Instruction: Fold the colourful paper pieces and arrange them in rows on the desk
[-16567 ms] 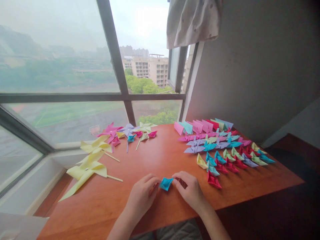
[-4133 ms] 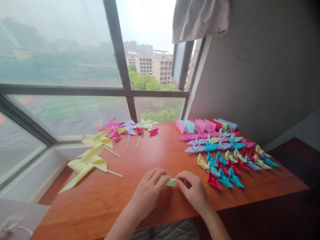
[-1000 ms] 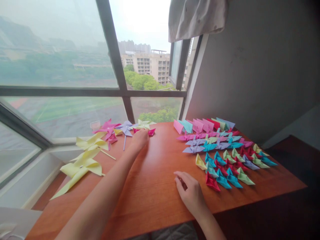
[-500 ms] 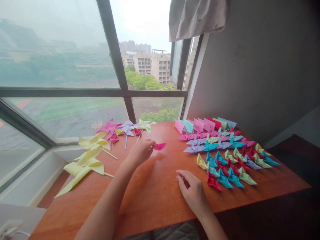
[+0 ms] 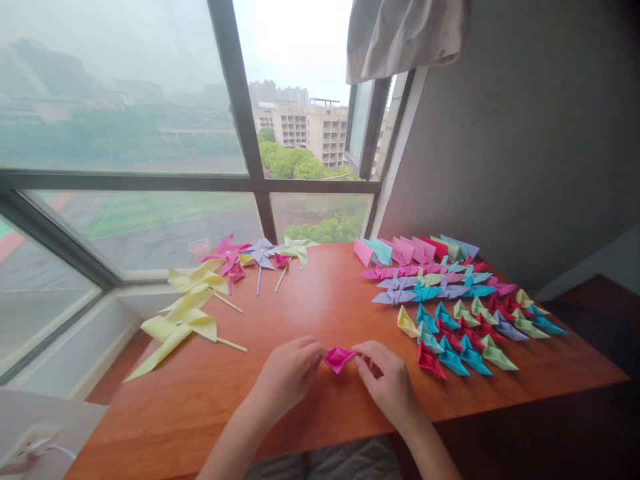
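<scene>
A small pink paper boat (image 5: 339,360) is held between my two hands, low over the front middle of the wooden table (image 5: 320,307). My left hand (image 5: 295,367) pinches its left tip. At its right tip, my right hand (image 5: 384,370) has its thumb and fingers closed. To the right stand rows of folded paper boats (image 5: 453,357) in red, blue, green and yellow. Yellow paper pinwheels (image 5: 179,325) lie to the left of my left hand.
Behind the boats are rows of paper cranes (image 5: 395,297) and folded papers (image 5: 400,252). More pinwheels, one purple (image 5: 261,253) and one pale green (image 5: 295,250), rest by the window (image 5: 320,189). A wall socket (image 5: 33,447) shows at lower left.
My left hand has brought the pink boat toward me from the middle of the table. My right hand now meets it at the other tip. The view has shifted slightly.
</scene>
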### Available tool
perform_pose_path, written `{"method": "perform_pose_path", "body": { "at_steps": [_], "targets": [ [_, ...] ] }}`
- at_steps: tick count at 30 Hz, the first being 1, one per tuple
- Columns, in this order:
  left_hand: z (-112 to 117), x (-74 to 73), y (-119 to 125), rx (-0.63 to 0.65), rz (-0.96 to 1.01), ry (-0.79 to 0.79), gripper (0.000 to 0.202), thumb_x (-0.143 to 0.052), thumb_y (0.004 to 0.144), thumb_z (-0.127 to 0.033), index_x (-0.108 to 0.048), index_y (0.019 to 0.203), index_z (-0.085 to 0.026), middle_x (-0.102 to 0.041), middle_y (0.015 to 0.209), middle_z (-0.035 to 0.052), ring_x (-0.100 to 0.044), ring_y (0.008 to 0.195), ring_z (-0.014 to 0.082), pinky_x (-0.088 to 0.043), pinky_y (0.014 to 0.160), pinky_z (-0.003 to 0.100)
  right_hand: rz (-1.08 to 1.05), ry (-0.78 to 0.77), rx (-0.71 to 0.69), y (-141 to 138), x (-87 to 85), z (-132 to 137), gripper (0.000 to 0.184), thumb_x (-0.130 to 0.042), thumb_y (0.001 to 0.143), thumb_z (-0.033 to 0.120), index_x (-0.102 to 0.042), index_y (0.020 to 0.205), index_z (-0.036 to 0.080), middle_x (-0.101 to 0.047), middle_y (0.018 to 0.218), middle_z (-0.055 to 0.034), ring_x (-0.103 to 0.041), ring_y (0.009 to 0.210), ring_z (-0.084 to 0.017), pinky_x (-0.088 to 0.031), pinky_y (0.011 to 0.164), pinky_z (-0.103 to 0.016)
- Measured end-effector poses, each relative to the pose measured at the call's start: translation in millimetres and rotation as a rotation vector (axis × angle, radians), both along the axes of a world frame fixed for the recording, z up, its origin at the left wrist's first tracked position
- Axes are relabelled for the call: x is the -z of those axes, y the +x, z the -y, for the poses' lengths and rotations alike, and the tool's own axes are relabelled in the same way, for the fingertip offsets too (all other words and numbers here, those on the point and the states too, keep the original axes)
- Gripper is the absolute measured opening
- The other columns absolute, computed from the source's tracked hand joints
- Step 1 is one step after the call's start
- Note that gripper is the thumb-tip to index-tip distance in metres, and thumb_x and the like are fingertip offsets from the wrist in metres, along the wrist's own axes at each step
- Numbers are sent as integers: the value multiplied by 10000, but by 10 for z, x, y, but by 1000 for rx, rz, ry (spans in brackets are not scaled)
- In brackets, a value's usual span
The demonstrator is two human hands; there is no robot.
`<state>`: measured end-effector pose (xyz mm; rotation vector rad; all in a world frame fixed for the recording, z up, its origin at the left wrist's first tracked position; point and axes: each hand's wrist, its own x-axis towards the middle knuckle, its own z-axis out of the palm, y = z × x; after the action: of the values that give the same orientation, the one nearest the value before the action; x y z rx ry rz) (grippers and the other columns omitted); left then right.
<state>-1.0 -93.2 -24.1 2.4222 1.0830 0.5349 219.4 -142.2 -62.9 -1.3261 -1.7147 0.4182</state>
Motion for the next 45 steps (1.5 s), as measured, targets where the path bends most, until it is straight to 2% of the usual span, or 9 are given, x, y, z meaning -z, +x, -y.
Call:
{"method": "perform_pose_path", "body": {
  "at_steps": [7,10,13,19,23,27,31,34,45],
  "targets": [
    [34,88,-20,-5,-20,14,249,-423,932,-138,-656,932,-229,-682,890,40,-654,810,169,-487,717,233,32,-7,-78,-14,-35,13,169,-504,943,212,-669,980,213,-689,890,-52,-646,792,-157,-529,715,-255],
    [71,142,-43,-53,57,55,284,-434,931,-151,-613,1130,-246,-690,1050,54,-669,875,169,-516,770,246,46,10,-84,-15,-43,12,173,-498,942,198,-670,935,212,-683,855,-49,-640,776,-155,-522,693,-249],
    [142,227,-89,-147,145,75,374,-438,924,-144,-522,1273,-247,-683,1116,58,-676,843,152,-539,769,250,31,67,-17,-19,-41,19,175,-496,945,194,-670,939,206,-679,845,-53,-633,743,-149,-517,658,-242],
    [249,301,-137,-126,103,146,249,-446,932,-160,-617,1096,-236,-706,1021,55,-680,918,184,-543,798,273,-1,233,217,81,-59,125,144,-533,928,159,-668,960,197,-685,863,-52,-644,751,-147,-522,659,-236],
    [244,276,-121,-98,59,148,242,-455,920,-145,-625,1065,-238,-700,997,47,-676,884,186,-540,767,275,114,329,435,488,-173,309,111,-592,908,192,-684,970,199,-708,923,-58,-666,828,-165,-522,747,-262],
    [228,278,-116,-98,61,141,225,-449,933,-160,-622,1053,-239,-691,989,46,-669,878,184,-531,766,272,275,367,724,1223,-305,521,165,-620,895,303,-713,961,184,-729,938,-75,-675,840,-199,-507,806,-308],
    [221,282,-114,-93,39,106,230,-446,929,-149,-615,1055,-240,-679,997,45,-661,888,187,-522,773,274,362,341,991,1983,-268,703,350,-575,893,444,-736,961,141,-731,866,-101,-637,655,-182,-487,632,-293],
    [219,272,-110,-96,28,89,224,-446,930,-152,-616,1045,-240,-674,991,48,-657,885,188,-517,768,271,374,282,1065,2354,-135,804,476,-525,883,536,-743,953,118,-719,800,-108,-608,573,-173,-464,549,-289],
    [205,281,-110,-107,34,62,197,-439,949,-181,-609,1027,-243,-659,972,44,-644,859,178,-496,757,262,374,111,1080,2600,325,784,447,-488,864,497,-731,944,130,-724,823,-108,-666,648,-228,-481,604,-321]
  ]
}}
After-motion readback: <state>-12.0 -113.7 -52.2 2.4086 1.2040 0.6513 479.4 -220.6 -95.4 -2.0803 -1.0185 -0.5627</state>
